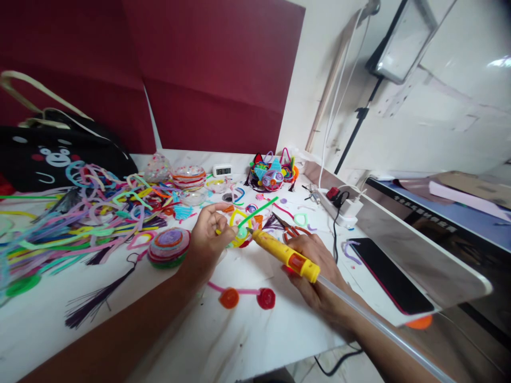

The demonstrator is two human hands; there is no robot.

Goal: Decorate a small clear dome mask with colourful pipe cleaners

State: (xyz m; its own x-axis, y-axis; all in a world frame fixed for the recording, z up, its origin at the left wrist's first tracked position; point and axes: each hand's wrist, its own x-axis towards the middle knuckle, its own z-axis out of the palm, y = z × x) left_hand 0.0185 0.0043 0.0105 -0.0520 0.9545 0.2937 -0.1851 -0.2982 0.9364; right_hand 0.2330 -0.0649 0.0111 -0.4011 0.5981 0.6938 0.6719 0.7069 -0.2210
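Observation:
In my right hand (313, 266) is a yellow hot glue gun (275, 248), a long clear glue stick (371, 316) running out of its back. Its nozzle points left and touches or nearly touches a small pipe-cleaner piece (241, 233), yellow with a pale green coil and a straight green stem. My left hand (211, 229) pinches that piece between thumb and fingers. Just below lies a pink pipe cleaner (243, 291) with an orange coil (229, 298) and a red coil (266, 299). Left of my left wrist sits a round striped pipe-cleaner dome (170, 246).
Loose pipe cleaners (99, 213) heap up on the left before a black bag (59, 154). Finished-looking colourful ornaments (273, 173) stand at the back. Orange-handled scissors (295, 230), a power strip (339, 205) and a phone (391, 274) lie to the right. A small white clock (222, 170) stands behind.

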